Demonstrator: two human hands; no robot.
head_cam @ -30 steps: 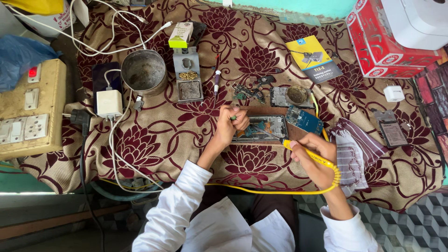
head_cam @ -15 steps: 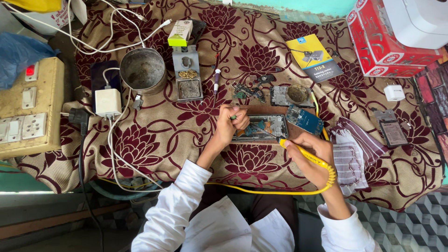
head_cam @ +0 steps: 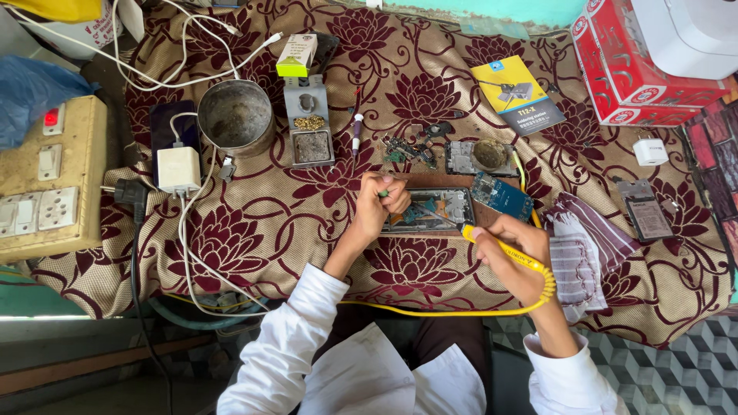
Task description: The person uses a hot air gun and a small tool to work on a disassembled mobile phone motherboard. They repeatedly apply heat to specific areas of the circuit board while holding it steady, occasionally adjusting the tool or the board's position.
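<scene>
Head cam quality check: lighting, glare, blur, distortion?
Head view: even, soft daylight, shadows faint under the left hand and right hand; no strong glare, only a mild sheen on the opened phone; focus sharp across the patterned cloth; slight wide-angle bowing toward the edges; tip of the yellow soldering iron too thin to resolve cleanly.

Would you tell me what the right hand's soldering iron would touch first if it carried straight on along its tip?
Probably the opened phone: the right hand aims the iron up-left at it, though depth is unclear.
</scene>
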